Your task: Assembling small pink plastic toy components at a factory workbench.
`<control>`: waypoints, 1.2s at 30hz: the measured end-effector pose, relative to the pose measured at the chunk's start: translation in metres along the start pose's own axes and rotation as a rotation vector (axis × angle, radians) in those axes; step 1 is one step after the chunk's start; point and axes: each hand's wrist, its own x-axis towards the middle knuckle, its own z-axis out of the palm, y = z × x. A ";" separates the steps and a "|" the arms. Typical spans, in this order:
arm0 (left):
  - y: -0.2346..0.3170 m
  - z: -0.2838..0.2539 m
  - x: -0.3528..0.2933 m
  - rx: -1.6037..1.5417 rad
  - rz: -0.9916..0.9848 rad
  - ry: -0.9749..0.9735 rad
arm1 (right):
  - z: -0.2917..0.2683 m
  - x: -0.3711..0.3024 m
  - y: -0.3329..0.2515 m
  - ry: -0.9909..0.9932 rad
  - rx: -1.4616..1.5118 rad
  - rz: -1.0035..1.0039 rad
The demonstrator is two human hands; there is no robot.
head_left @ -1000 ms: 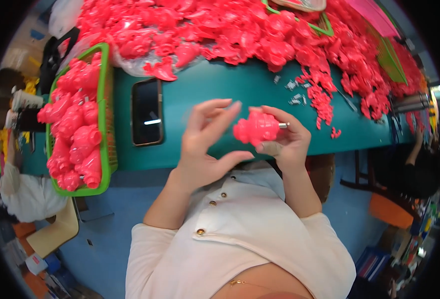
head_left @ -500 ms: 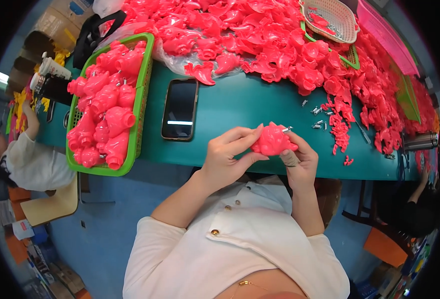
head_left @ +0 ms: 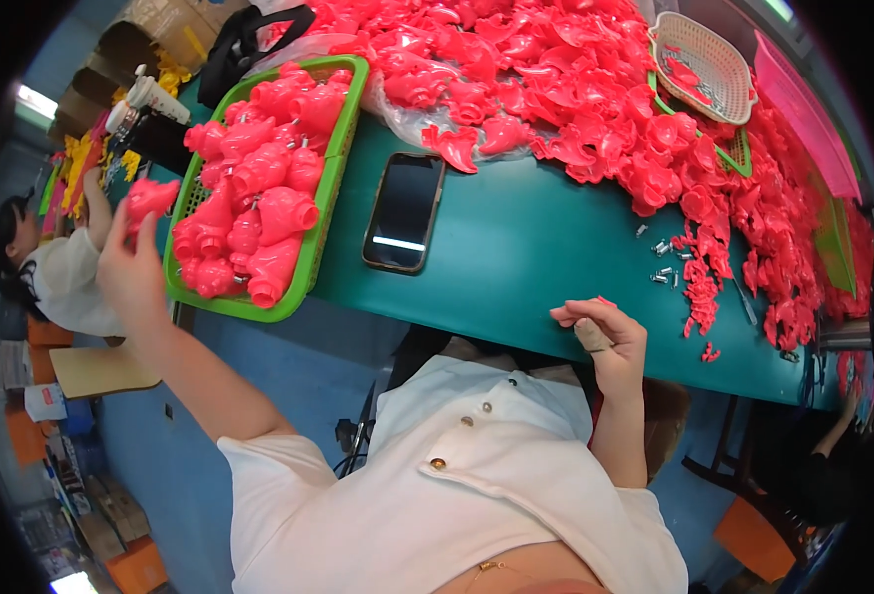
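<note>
My left hand [head_left: 132,272] reaches out to the far left. Its fingers grip a glossy pink moulded plastic figure part [head_left: 152,201], held just above the left rim of a green basket [head_left: 303,267]. Inside that basket lie several hollow pink figure parts [head_left: 284,213], some with small metal pieces sticking out. By the table's front edge, my right hand [head_left: 615,351] is loosely closed, its thumb wrapped in a tan strip resting against the bent fingers. Nothing shows in it.
A phone [head_left: 405,213] lies on the green table [head_left: 496,257]. Loose pink shells [head_left: 556,89] pile up behind it. Small metal cylinders [head_left: 665,259] and a thin tool [head_left: 745,302] lie right. A cream basket [head_left: 704,59] stands at the back. Other people sit at both sides.
My left hand has carried the pink figure part from in front of me leftward to the green basket. My right hand has let go of it and stays near the table edge. The view has shifted.
</note>
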 end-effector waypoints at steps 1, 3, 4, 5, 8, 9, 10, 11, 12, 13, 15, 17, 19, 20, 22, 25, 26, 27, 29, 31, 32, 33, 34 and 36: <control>-0.002 0.007 0.004 0.005 -0.006 0.008 | 0.000 0.001 0.001 -0.010 0.003 -0.005; 0.010 0.021 0.013 -0.029 -0.037 -0.204 | 0.002 0.001 0.001 0.010 -0.049 0.016; 0.002 0.036 0.020 -0.037 -0.037 -0.199 | 0.002 0.001 0.003 0.011 -0.054 0.009; -0.012 0.051 0.027 -0.077 0.016 -0.309 | 0.001 0.000 0.003 0.019 -0.061 0.011; -0.023 0.055 0.048 -0.272 -0.128 -0.652 | 0.002 -0.003 0.003 0.020 -0.062 0.020; -0.033 0.052 0.053 -0.385 -0.197 -0.605 | 0.003 -0.003 0.002 0.019 -0.052 0.031; -0.042 0.047 0.056 -0.498 -0.266 -0.554 | 0.004 -0.003 0.002 0.010 -0.046 0.028; -0.050 0.050 0.055 -0.500 -0.266 -0.553 | 0.003 -0.003 0.002 0.010 -0.042 0.038; -0.060 0.051 0.054 -0.574 -0.304 -0.355 | 0.005 -0.002 0.002 0.008 -0.032 0.044; -0.070 0.050 0.052 -0.641 -0.340 -0.154 | 0.005 -0.001 0.002 0.004 -0.027 0.039; -0.067 0.047 0.044 -0.713 -0.363 0.042 | 0.005 -0.001 0.001 0.017 -0.083 0.024; -0.042 0.044 0.021 -0.870 -0.485 0.079 | 0.003 0.001 0.001 0.037 -0.100 0.011; -0.064 0.039 0.003 -0.833 -0.466 0.100 | 0.004 0.003 -0.002 0.021 -0.102 -0.003; -0.075 0.041 -0.007 -0.804 -0.447 0.113 | 0.006 0.005 -0.003 0.018 -0.114 0.028; -0.081 0.044 -0.019 -0.744 -0.515 0.083 | 0.013 0.012 -0.009 0.038 -0.132 0.045; -0.104 0.059 -0.035 -0.799 -0.641 -0.037 | 0.042 0.036 -0.032 -0.127 -0.187 0.092; -0.116 0.066 -0.040 -0.912 -0.699 -0.134 | 0.054 0.044 -0.037 -0.213 -0.226 0.095; -0.126 0.071 -0.043 -0.927 -0.688 -0.139 | 0.068 0.053 -0.041 -0.310 -0.287 0.041; -0.143 0.078 -0.049 -1.213 -0.653 -0.368 | 0.102 0.069 -0.045 -0.477 -0.359 0.044; -0.118 0.075 -0.049 -1.358 -0.664 -0.413 | 0.135 0.084 -0.048 -0.563 -0.401 0.140; -0.108 0.073 -0.050 -1.486 -0.681 -0.443 | 0.149 0.092 -0.047 -0.592 -0.426 0.176; -0.107 0.074 -0.051 -1.488 -0.682 -0.438 | 0.163 0.099 -0.044 -0.596 -0.428 0.174; -0.107 0.077 -0.051 -1.569 -0.708 -0.437 | 0.176 0.106 -0.038 -0.581 -0.279 0.300; -0.109 0.082 -0.053 -1.650 -0.739 -0.426 | 0.192 0.116 -0.035 -0.572 -0.131 0.425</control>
